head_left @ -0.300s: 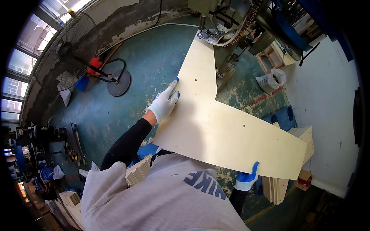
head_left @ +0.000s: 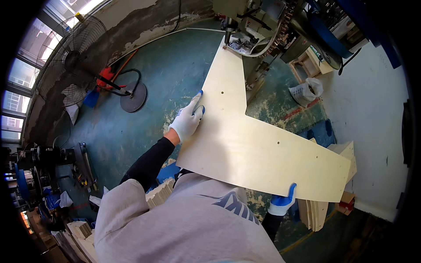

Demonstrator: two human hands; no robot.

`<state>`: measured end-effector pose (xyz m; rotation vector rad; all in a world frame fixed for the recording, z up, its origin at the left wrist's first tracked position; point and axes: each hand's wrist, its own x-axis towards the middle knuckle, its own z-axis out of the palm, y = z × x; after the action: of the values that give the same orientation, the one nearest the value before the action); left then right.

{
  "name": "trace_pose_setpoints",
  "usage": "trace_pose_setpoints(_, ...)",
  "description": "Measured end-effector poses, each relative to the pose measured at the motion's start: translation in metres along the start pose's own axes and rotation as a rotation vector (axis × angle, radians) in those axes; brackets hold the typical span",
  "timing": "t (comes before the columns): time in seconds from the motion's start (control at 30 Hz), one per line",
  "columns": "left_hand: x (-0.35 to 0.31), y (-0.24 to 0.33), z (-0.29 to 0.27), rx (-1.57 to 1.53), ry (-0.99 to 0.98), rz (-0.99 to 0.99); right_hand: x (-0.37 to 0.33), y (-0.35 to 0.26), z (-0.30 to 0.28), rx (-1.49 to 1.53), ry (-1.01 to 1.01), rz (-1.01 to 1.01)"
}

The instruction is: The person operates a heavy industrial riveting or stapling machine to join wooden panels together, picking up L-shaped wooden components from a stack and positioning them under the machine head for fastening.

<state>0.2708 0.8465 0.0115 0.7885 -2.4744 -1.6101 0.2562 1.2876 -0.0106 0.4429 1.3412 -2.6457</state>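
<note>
A large, pale L-shaped plywood panel (head_left: pixel 245 144) with a few small holes lies level in front of me. Its narrow far end sits under the head of a riveting-type machine (head_left: pixel 239 39) with a feed track of copper-coloured pieces. My left hand (head_left: pixel 186 122), in a white glove with blue fingertips, grips the panel's left edge, thumb and forefinger on top and the other fingers hidden beneath. My right hand (head_left: pixel 282 202), gloved alike, holds the near edge toward the right, its thumb over the top and its fingers underneath.
A black fan (head_left: pixel 72 59) on a round base stands at the left. Stacks of cut plywood (head_left: pixel 313 215) sit beneath the panel's right end and beside my waist. A white sack (head_left: pixel 307 91) and a wooden box frame (head_left: pixel 307 65) rest near the white wall (head_left: pixel 368 109).
The panel has shifted very slightly to the right under the machine head, both hands keeping the same hold. The machine's vertical rod looks a little different at the panel's far end.
</note>
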Motion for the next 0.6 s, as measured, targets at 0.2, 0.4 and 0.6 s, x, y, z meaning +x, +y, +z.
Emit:
trace_pose_setpoints(0.2, -0.008, 0.033, -0.011, -0.033, -0.010, -0.002, 0.013, 0.003, -0.002, -0.030, -0.025, -0.037)
trace_pose_setpoints(0.4, -0.006, 0.022, -0.008, -0.160, -0.119, 0.001, 0.017, 0.007, -0.015, -0.035, -0.024, -0.005)
trace_pose_setpoints(0.6, -0.008, 0.002, -0.017, -0.106, -0.162, 0.091, 0.009, 0.017, -0.005, -0.052, -0.066, -0.048)
